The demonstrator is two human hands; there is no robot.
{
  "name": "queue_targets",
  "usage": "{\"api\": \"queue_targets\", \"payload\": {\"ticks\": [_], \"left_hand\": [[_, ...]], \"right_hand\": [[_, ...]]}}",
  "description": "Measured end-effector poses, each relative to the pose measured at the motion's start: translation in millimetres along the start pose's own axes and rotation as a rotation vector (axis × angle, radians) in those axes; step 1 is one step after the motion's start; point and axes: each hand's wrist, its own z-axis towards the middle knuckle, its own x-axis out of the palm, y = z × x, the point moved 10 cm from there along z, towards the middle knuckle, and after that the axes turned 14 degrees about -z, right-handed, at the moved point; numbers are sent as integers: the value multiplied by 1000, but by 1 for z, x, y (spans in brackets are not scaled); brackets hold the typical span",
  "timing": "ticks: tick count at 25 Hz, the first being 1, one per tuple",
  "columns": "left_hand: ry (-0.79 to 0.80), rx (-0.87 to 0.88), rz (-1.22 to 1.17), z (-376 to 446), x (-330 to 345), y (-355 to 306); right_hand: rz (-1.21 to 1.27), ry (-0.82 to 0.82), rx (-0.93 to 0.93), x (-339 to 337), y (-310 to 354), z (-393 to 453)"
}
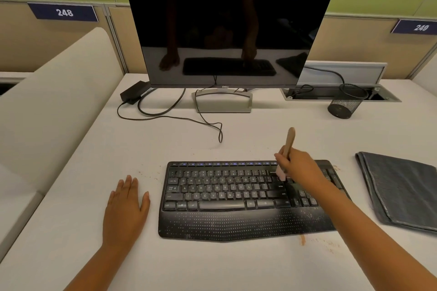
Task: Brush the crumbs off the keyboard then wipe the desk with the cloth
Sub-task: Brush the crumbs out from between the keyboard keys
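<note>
We see the right hand gripping a wooden-handled brush, its pale bristles down on the keys at the right part of the keyboard. The left hand lies flat on the desk, fingers straight, just left of the keyboard. Crumbs dot the desk near the keyboard's front right corner and its left side. A folded grey cloth lies to the right, apart from the keyboard. Behind stands a dark monitor.

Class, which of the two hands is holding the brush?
The right hand grips the brush over the keyboard; the left hand lies flat on the desk.
</note>
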Motion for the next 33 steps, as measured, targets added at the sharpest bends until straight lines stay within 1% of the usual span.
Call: {"api": "queue_targets", "payload": {"ticks": [1, 2, 4, 6, 7, 9, 14, 17, 19, 21, 24, 28, 30, 33], "left_hand": [[-2, -4, 0, 0, 0, 0], [-8, -5, 0, 0, -1, 0], [-5, -9, -9, -1, -1, 0], [8, -16, -14, -1, 0, 0], [7, -16, -16, 0, -1, 0], [4, -12, -16, 0, -1, 0], [5, -15, -13, 0, 0, 2], [-4, -6, -7, 0, -1, 0], [0, -11, -13, -1, -1, 0], [-2, -10, -9, 0, -1, 0], [-4, -9, 0, -1, -1, -1], [5, -11, -10, -1, -1, 0], [1, -3, -10, -1, -1, -1], [12, -10, -24, -1, -1, -1]], "right_hand": [[1, 20, 11, 5, -3, 0], [49, 5, 33, 3, -8, 2], [158, -80, 89, -11, -23, 7], [153, -149, 91, -22, -25, 9], [145, -148, 73, -22, -22, 10], [108, -107, 50, -13, -18, 9], [-22, -51, 71, -7, -30, -5], [-110, 58, 41, -4, -26, -6], [-6, 70, 66, -12, -29, -1], [124, -8, 67, -22, -32, -1], [151, -155, 20, -31, -29, -13], [258, -342, 120, -51, -41, -22], [284, -333, 108, -52, -37, -23], [123, -262, 59, -44, -25, -28]]}}
